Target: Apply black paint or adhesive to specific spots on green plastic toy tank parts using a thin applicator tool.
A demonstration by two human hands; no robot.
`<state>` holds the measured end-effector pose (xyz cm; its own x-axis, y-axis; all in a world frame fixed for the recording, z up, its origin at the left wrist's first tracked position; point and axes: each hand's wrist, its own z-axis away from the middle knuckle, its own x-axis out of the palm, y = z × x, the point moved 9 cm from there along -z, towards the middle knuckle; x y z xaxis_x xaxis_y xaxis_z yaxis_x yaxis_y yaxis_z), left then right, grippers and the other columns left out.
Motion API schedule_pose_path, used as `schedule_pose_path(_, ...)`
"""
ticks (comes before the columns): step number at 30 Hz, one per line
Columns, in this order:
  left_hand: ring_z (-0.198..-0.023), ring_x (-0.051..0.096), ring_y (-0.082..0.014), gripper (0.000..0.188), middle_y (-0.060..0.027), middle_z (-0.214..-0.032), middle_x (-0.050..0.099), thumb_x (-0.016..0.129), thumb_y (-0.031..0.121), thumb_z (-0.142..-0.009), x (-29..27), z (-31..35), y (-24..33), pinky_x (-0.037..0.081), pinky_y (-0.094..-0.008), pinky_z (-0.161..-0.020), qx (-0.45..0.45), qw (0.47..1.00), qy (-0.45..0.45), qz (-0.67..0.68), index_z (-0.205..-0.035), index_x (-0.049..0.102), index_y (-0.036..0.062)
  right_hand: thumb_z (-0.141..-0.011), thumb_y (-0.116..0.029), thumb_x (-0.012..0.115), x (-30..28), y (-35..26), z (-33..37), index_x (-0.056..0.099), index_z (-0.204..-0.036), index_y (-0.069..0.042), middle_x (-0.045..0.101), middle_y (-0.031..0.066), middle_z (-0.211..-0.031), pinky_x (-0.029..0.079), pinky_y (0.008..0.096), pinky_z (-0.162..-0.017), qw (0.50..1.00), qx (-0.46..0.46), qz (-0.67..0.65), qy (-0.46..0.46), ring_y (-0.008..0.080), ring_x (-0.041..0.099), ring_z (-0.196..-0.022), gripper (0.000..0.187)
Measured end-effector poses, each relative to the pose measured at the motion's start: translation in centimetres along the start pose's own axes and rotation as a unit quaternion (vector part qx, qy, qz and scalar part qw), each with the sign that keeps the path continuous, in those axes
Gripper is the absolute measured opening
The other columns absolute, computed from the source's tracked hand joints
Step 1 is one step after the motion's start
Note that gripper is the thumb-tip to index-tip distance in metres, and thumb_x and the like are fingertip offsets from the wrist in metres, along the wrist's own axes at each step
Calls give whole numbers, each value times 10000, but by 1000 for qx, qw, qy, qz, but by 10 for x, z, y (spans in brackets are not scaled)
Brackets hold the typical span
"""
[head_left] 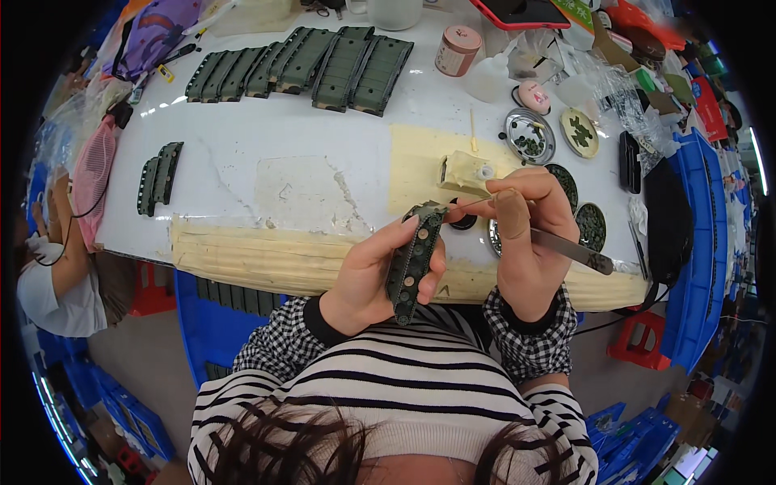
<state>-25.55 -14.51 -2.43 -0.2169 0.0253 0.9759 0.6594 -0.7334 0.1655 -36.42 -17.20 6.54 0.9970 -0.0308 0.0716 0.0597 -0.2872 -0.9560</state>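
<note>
The left hand (373, 271) grasped a dark green strip (414, 263) set with a row of round studs, its fingers and thumb closed on either side so that the strip stood nearly upright in front of the striped top (356, 368). The right hand (533, 234), a tan covering (511, 214) on its thumb, grasped a pair of metal tweezers (570, 250), whose dark end stuck out to the right below the fingers. A thin tip ran from the right fingers toward the strip's upper end; whether it touched could not be told. Just beyond the hands, a block wrapped in cream tape (457, 173) sat on a cream patch of the tabletop (323, 125). Right of it were two round dishes of small dark pieces (591, 228), partly behind the right hand, and farther back a silver dish (529, 136) beside a pale yellow lid (580, 132) bearing green bits. A pink can (458, 52) stood near the back. Toward the far left lay a row of similar green pieces (299, 65), with a smaller group (159, 179) nearer the left edge. Beyond that edge, a person in white (69, 295) was partly visible.
</note>
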Motion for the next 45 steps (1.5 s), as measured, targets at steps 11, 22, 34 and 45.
schedule_pose_path(11, -615, 599, -172, 465, -99, -847, 643, 378, 314, -1022, -5, 0, 0, 500, -285, -572, 0, 1000, 5, -4, -1341, 413, -23, -961, -40, 546, -2, 4, -1, 548, -1000, 42, 569, 75, -911, 520, 237, -720, 1000, 14, -4, 15, 168, 679, -825, 91)
schedule_pose_path(22, -991, 594, -198, 590, -164, -1189, 563, 367, 339, -1027, 16, 17, 47, 484, -341, -906, 115, 917, 81, -373, -1504, 211, 31, -796, 10, 714, -23, -6, -13, 676, -924, -19, 564, 56, -803, 415, 252, -513, 890, -162, 417, 86, 132, 528, -624, 137)
schedule_pose_path(34, -841, 576, -111, 599, -83, -1009, 620, 688, 101, -857, 31, 26, 62, 470, -244, -771, 247, 746, 96, -611, -1383, 415, 13, -810, 1, 709, -22, -27, -3, 672, -888, -11, 568, 57, -771, 393, 264, -500, 861, -193, 454, 123, 132, 519, -588, 87)
schedule_pose_path(45, -880, 606, -140, 629, -100, -1037, 609, 707, 55, -826, 35, 25, 54, 485, -269, -803, 223, 729, 89, -641, -1369, 393, 13, -994, -142, 509, 3, -5, 7, 512, -1002, 35, 565, 87, -920, 527, 247, -729, 997, -40, 61, -32, 160, 673, -843, 177)
